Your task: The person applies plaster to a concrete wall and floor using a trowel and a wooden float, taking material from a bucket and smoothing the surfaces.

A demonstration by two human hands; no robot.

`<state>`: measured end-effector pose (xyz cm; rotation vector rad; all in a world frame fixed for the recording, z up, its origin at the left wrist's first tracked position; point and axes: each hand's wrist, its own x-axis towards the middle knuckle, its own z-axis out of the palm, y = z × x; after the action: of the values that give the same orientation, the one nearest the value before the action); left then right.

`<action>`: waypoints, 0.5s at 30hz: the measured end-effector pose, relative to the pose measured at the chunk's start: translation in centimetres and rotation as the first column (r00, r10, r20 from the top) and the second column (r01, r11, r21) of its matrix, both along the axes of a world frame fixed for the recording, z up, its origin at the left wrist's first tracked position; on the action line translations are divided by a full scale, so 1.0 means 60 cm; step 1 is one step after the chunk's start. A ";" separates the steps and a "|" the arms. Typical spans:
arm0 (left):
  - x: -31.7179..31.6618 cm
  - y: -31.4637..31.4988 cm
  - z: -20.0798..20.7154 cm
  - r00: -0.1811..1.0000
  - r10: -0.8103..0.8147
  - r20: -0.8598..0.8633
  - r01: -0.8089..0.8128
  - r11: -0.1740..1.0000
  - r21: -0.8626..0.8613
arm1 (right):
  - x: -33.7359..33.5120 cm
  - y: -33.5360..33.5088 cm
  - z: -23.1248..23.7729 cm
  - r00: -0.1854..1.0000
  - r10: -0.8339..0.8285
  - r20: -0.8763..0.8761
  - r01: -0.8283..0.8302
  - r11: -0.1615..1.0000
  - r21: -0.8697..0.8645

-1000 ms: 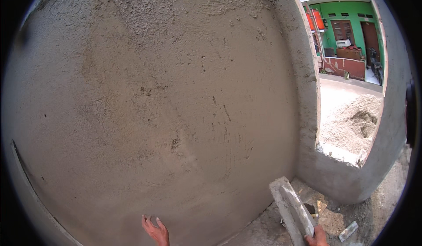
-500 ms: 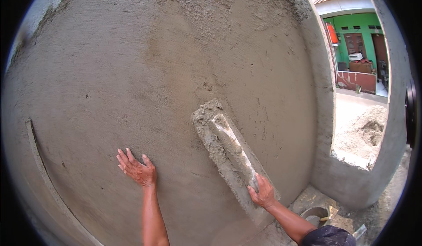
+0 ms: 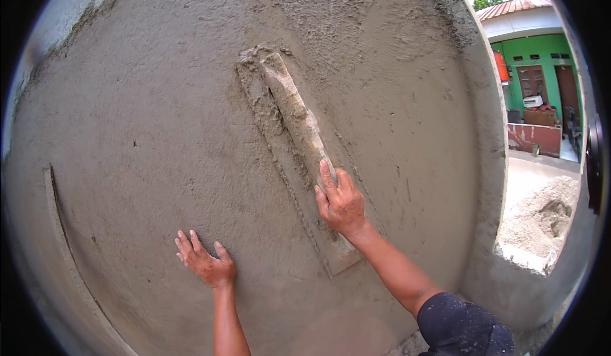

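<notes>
Left grip [image 3: 205, 262]: open, fingers spread, palm to wall [image 3: 137, 197], lower left of float; contact unclear. Float [image 3: 294, 158]: tilted, against wall. Right grip [image 3: 342, 204]: closed round float's lower half. Heap [image 3: 538, 219]: well right of float.

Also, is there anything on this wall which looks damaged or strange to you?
Nothing looks seriously wrong. Near the top of the grey plastered wall, a rough, lumpy grey plaster patch contrasts with the smoother surface below. A small dark pit also interrupts the smoother left side.
</notes>
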<state>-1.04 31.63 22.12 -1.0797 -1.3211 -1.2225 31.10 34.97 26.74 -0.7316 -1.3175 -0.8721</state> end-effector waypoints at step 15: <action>0.009 0.004 -0.008 0.999 0.026 0.039 -0.026 1.000 0.001 | -0.009 0.015 0.542 0.996 0.005 -0.084 -0.011 0.997 -0.073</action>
<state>-0.51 31.87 21.66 -1.0389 -1.3595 -1.2306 30.55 35.89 59.25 -0.8108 -1.2827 -0.7817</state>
